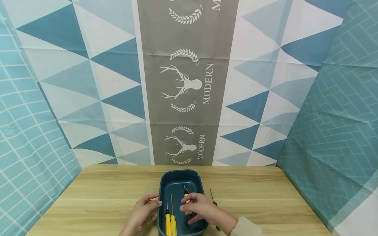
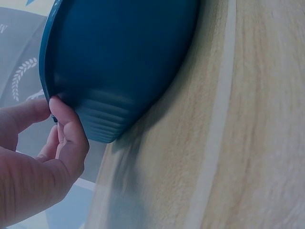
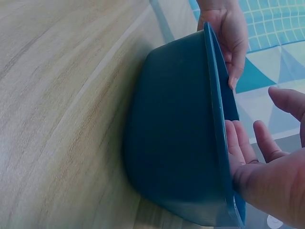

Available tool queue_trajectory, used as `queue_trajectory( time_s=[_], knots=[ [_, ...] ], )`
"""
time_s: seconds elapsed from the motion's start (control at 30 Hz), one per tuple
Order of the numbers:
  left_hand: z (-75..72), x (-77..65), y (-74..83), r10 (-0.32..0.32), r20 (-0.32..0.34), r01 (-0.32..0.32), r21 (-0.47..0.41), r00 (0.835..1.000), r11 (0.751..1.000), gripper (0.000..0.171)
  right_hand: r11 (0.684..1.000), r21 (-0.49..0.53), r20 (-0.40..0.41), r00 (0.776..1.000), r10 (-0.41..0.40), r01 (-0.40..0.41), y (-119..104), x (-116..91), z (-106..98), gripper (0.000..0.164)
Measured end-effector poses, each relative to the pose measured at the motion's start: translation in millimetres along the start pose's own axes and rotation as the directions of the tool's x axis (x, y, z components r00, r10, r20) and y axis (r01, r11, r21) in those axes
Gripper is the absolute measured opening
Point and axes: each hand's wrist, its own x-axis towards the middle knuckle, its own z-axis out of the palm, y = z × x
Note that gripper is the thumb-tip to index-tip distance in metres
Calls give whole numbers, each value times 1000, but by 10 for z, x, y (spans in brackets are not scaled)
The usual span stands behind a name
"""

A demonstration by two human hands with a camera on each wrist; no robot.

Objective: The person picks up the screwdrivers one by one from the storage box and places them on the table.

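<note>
A deep blue plastic bin (image 1: 177,176) stands on the table. My left hand (image 1: 141,211) pinches its left rim between thumb and fingers; the left wrist view shows the same grip on the bin's edge (image 2: 44,62). Two screwdrivers with yellow handles (image 1: 170,224) lie inside on the left. My right hand (image 1: 202,208) hovers within the bin's right side, fingers spread and partly bent, with nothing held. Beneath it lies a yellow-and-black-handled tool (image 1: 186,193) with thin metal tips, partly hidden by the fingers. The bin hides some right fingertips in the right wrist view.
A dark-handled screwdriver (image 1: 214,203) lies on the table just right of the bin, partly covered by the right forearm. The wood-grain table (image 1: 118,183) extends to both sides. Patterned cloth (image 1: 186,114) hangs behind the table's back edge.
</note>
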Motion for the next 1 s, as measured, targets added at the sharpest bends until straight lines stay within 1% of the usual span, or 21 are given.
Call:
queue_trajectory(
  time_s=[0.33,0.57,0.77,1.0],
  knots=[
    [18,-1,7,-7,-13,7,8,1000,1000,53,999,-20,-3,999,49,-49,60,65,25,37],
    [10,11,-6,1,-23,-1,11,1000,1000,53,996,-38,-41,996,74,-75,93,106,79,32],
    [6,15,-5,-3,-18,3,7,1000,1000,53,994,-36,-52,994,100,-102,99,117,105,32],
    [4,-3,9,-7,-15,7,6,1000,1000,53,989,-43,-61,988,142,-144,88,130,150,27]
  ],
)
